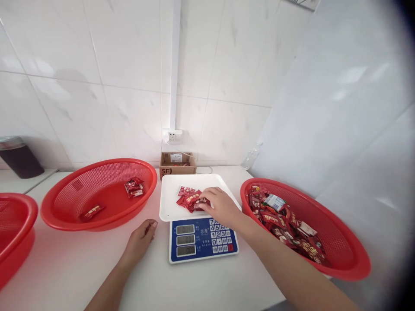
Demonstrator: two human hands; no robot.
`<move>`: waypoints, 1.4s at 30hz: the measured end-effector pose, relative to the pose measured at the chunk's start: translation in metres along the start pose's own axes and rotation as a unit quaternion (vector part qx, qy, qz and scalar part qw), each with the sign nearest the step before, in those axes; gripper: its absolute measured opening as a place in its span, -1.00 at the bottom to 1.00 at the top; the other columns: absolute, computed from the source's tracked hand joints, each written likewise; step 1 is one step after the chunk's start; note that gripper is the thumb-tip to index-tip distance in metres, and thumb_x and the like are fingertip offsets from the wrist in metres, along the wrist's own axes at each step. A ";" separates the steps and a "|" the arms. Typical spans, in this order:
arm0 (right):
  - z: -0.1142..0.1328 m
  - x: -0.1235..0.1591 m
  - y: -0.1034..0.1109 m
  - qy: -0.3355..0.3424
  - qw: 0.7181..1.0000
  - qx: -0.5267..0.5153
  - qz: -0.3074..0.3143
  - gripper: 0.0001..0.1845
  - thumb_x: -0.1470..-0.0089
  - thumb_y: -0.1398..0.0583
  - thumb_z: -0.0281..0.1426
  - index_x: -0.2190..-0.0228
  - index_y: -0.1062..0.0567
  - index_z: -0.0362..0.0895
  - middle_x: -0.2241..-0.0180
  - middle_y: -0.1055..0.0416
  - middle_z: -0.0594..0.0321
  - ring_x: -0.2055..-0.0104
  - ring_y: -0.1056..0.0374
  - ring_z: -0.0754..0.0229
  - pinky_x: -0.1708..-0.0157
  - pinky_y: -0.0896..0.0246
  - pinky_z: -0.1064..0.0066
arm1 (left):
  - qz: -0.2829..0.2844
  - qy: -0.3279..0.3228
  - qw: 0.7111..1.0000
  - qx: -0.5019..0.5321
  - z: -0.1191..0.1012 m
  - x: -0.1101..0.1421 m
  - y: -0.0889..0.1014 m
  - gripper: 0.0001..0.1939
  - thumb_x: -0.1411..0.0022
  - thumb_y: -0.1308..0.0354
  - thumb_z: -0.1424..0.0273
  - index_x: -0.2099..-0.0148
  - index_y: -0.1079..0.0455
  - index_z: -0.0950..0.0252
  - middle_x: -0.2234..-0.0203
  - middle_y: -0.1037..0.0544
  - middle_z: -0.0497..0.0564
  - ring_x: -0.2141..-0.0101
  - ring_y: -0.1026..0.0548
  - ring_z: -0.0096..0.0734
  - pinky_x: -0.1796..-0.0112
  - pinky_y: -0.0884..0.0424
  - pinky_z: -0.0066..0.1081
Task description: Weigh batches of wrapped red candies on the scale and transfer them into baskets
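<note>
My right hand [222,205] reaches over the white tray [171,211] of a digital scale, its thumb and fingers pinched around a small red packet [202,202]. Several more red packets [187,198] lie bunched on the tray beside those fingers. On the white table, left of the blue scale panel [203,242], rests my left hand [141,237]. Its fingers are curled in, and nothing shows in them. The scale's display digits are too faint to read surely.
A red basket [350,242] on the right holds many red packets. The left red basket [106,225] has a few, and another red basket [19,255] is cut off at the edge. Behind the scale stands a cardboard box [165,171]; a dark canister [22,160] sits far left.
</note>
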State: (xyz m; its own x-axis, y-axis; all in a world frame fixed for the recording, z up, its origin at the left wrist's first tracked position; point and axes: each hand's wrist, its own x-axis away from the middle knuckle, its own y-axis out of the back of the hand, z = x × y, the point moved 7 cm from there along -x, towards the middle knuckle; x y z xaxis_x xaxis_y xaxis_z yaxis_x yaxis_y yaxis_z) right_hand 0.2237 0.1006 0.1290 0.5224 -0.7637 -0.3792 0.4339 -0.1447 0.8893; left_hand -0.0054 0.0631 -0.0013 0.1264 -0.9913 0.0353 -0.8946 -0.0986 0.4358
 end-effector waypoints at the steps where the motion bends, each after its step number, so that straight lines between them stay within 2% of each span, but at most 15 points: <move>1: -0.004 0.004 -0.001 -0.007 1.000 0.006 0.006 -0.84 -0.07 -0.12 -0.36 0.29 -0.46 -0.07 0.22 -0.40 0.19 0.10 -0.23 0.12 0.11 -0.14 0.24 | 0.001 -0.001 1.000 0.000 0.000 0.000 0.000 -0.60 -0.08 0.10 0.01 0.28 -0.31 0.22 0.62 -0.29 -0.12 0.52 -0.32 -0.40 0.44 -0.27 -0.43; 5: -0.017 0.011 -0.011 -0.034 0.999 0.015 0.020 -0.81 -0.08 -0.09 -0.42 0.26 -0.47 -0.07 0.16 -0.37 0.17 0.09 -0.25 0.12 0.09 -0.14 0.23 | 0.000 0.002 1.000 0.001 -0.001 0.001 0.000 -0.61 -0.08 0.09 0.02 0.29 -0.32 0.22 0.60 -0.32 -0.11 0.51 -0.33 -0.39 0.44 -0.28 -0.42; 11: -0.028 0.002 -0.016 -0.073 0.997 -0.014 0.011 -0.74 -0.08 -0.03 -0.50 0.25 -0.46 -0.08 0.15 -0.35 0.20 0.15 -0.30 0.19 0.12 -0.18 0.30 | 0.001 0.002 1.000 -0.004 0.000 0.001 0.001 -0.60 -0.09 0.11 0.02 0.27 -0.31 0.22 0.60 -0.32 -0.11 0.50 -0.33 -0.39 0.43 -0.28 -0.43; 16: -0.025 0.001 -0.022 -0.070 0.997 -0.032 0.013 -0.73 -0.10 -0.04 -0.41 0.20 -0.47 -0.06 0.09 -0.37 0.17 0.04 -0.26 0.14 0.03 -0.14 0.23 | 0.001 0.008 1.000 -0.007 0.002 0.000 0.000 -0.59 -0.09 0.11 0.01 0.26 -0.31 0.22 0.59 -0.32 -0.11 0.50 -0.33 -0.39 0.43 -0.28 -0.44; 19: -0.026 0.005 -0.028 -0.072 0.996 -0.046 0.037 -0.63 -0.06 -0.09 -0.34 0.06 -0.39 -0.05 -0.04 -0.27 0.14 -0.06 -0.19 0.08 -0.04 -0.08 0.19 | -0.001 0.003 1.000 -0.002 0.001 0.000 0.000 -0.59 -0.09 0.11 0.01 0.27 -0.32 0.22 0.60 -0.30 -0.11 0.51 -0.33 -0.39 0.44 -0.28 -0.43; 21: -0.031 0.009 -0.030 -0.081 0.994 -0.056 0.051 -0.55 -0.02 -0.12 -0.36 0.00 -0.33 -0.05 -0.09 -0.21 0.15 -0.10 -0.14 0.08 -0.07 -0.04 0.19 | 0.002 0.004 1.000 0.007 0.000 0.001 0.000 -0.59 -0.08 0.10 0.01 0.28 -0.32 0.22 0.60 -0.30 -0.11 0.50 -0.33 -0.39 0.44 -0.29 -0.44; 25: -0.041 0.016 -0.026 -0.101 0.991 -0.062 0.063 -0.51 0.00 -0.09 -0.44 -0.02 -0.31 -0.02 -0.12 -0.16 0.21 -0.13 -0.10 0.11 -0.11 0.01 0.20 | 0.002 0.008 1.000 0.009 0.000 0.001 0.000 -0.61 -0.08 0.09 0.03 0.28 -0.32 0.21 0.59 -0.32 -0.12 0.50 -0.34 -0.40 0.43 -0.29 -0.45; 29: -0.046 0.018 -0.022 -0.125 0.988 -0.058 0.066 -0.46 0.01 -0.05 -0.49 -0.05 -0.24 -0.04 -0.17 -0.06 0.17 -0.15 -0.09 0.12 -0.10 -0.01 0.22 | 0.001 0.007 1.000 -0.004 0.001 0.000 0.000 -0.61 -0.10 0.10 0.03 0.26 -0.32 0.21 0.59 -0.32 -0.11 0.49 -0.34 -0.39 0.42 -0.28 -0.44; 32: -0.045 0.016 -0.021 -0.123 0.989 -0.056 0.063 -0.44 0.03 -0.01 -0.56 -0.05 -0.23 -0.06 -0.17 -0.04 0.14 -0.15 -0.07 0.14 -0.10 -0.01 0.24 | 0.005 0.005 1.000 -0.010 0.004 -0.002 -0.001 -0.61 -0.11 0.11 0.03 0.26 -0.31 0.21 0.60 -0.30 -0.11 0.49 -0.33 -0.39 0.43 -0.27 -0.44; 36: -0.036 0.011 -0.023 -0.093 0.993 -0.042 0.054 -0.44 0.09 0.00 -0.63 0.01 -0.29 -0.07 -0.12 -0.12 0.14 -0.15 -0.06 0.15 -0.12 0.03 0.22 | 0.006 0.007 1.000 -0.003 0.005 -0.002 -0.002 -0.61 -0.09 0.11 0.03 0.27 -0.31 0.20 0.61 -0.30 -0.12 0.50 -0.32 -0.39 0.44 -0.26 -0.44; 42: -0.014 0.003 -0.020 -0.066 0.997 0.004 0.033 -0.59 0.02 -0.06 -0.50 0.08 -0.35 -0.05 -0.11 -0.14 0.11 -0.17 0.00 0.07 -0.14 0.17 0.06 | 0.010 0.012 1.000 0.002 0.001 0.000 -0.001 -0.62 -0.10 0.10 0.03 0.27 -0.30 0.21 0.62 -0.27 -0.13 0.51 -0.30 -0.41 0.44 -0.25 -0.45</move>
State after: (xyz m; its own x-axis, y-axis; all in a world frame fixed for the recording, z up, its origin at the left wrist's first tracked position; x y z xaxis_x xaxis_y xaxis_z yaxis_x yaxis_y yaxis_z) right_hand 0.2265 0.1100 0.1068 0.4479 -0.8483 -0.2826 0.3956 -0.0954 0.9134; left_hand -0.0046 0.0631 -0.0029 0.1193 -0.9907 0.0649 -0.8988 -0.0800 0.4311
